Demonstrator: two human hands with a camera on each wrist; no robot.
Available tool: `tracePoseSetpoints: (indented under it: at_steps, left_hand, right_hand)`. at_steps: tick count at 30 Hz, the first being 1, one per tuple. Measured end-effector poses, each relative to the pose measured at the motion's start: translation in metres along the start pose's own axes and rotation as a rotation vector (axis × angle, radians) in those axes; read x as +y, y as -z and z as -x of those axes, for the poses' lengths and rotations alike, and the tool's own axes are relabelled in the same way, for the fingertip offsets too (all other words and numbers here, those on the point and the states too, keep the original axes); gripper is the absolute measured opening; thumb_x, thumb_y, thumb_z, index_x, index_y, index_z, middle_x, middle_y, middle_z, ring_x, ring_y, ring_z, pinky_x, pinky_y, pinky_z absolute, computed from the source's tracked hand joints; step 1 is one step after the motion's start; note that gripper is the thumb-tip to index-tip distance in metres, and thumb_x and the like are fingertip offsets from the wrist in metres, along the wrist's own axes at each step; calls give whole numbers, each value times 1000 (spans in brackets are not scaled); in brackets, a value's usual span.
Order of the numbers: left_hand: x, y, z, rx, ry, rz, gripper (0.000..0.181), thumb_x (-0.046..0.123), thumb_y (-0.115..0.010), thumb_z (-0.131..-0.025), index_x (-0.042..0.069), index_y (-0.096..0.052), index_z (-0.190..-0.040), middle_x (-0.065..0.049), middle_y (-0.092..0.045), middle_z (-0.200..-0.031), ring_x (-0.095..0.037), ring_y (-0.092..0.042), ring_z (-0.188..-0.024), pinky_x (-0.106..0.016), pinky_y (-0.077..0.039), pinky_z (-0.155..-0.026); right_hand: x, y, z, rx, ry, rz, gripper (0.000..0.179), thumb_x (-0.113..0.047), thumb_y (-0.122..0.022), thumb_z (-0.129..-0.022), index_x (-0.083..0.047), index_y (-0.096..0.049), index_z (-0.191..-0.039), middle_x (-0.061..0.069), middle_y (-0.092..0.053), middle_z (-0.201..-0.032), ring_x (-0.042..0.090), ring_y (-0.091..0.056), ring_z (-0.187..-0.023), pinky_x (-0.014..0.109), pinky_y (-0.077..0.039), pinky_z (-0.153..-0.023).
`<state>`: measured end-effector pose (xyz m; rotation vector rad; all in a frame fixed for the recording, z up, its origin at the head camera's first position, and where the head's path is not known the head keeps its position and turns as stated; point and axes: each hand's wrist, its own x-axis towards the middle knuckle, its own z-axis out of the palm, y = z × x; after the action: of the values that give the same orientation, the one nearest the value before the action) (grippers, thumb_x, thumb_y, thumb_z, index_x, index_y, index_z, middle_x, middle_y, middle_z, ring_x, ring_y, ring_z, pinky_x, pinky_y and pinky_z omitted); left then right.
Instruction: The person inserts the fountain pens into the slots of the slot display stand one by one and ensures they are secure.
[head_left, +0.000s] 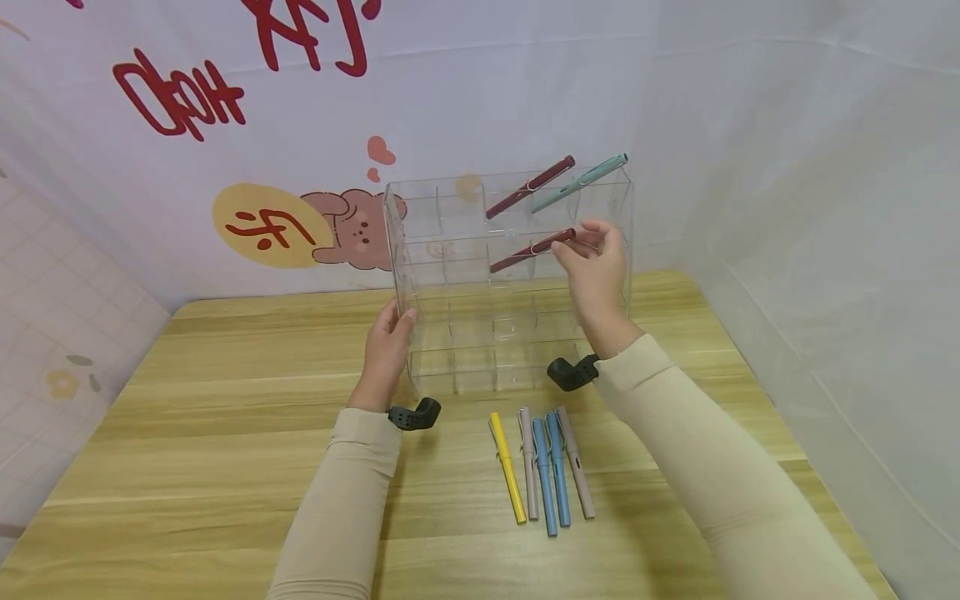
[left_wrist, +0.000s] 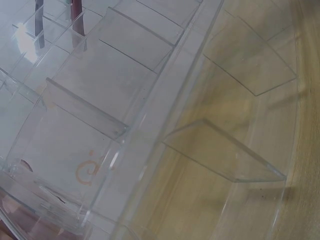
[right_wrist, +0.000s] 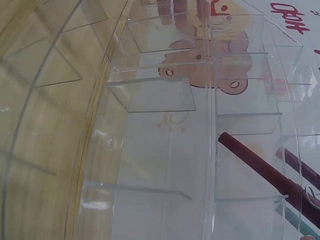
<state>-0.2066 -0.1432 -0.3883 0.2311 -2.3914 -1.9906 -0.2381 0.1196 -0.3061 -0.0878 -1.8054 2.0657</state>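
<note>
A clear acrylic display rack (head_left: 468, 362) with tiers and dividers stands upright on the table. My left hand (head_left: 385, 354) grips its left side edge, thumb toward the front. With thumb and fingers, my right hand (head_left: 600, 279) pinches the capped end of a dark red pen (head_left: 528, 252), which slants across the second tier from the top. In the right wrist view that pen (right_wrist: 255, 162) points its barrel end into a compartment. Above it, another dark red pen (head_left: 529, 188) and a teal pen (head_left: 579, 184) lean in the top tier.
In front of the rack lie a yellow pen (head_left: 508, 468), two blue pens (head_left: 545, 479) and two greyish-pink pens (head_left: 576, 462), side by side on the wooden table (head_left: 225, 467). A printed cloth (head_left: 510, 92) hangs behind, and a pale curtain (head_left: 817, 250) is at the right.
</note>
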Motion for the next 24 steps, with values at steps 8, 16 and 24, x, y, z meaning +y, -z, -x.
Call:
tracePoseSetpoints:
  at_steps: [8,16,24]
  left_hand:
    - [-1,-1,-2,-7,4,7,52,41,-46,-101,26,-36,-150,-3,-38,-151,-24,-32,-139,-52,-26,-112]
    - [0,-1,-1,-1,10,6,52,41,-46,-101,26,-36,-150,-2,-39,-151,-24,-33,-139,-52,-26,-112]
    - [1,-1,-1,3,4,18,50,37,-45,-102,23,-36,-150,-5,-41,-150,-25,-34,-138,-52,-26,-112]
  right_hand:
    - [0,23,16,-11,77,-7,36,8,-65,-86,-7,-47,-112,0,-51,-102,14,-58,-96,23,-50,-89]
    - [8,44,36,-77,44,108,35,9,-63,-86,0,-46,-116,2,-52,-102,12,-58,-95,18,-49,-86]
    - [23,63,55,-175,-4,228,36,4,-64,-88,4,-44,-118,11,-53,-107,9,-58,-95,14,-49,-82]
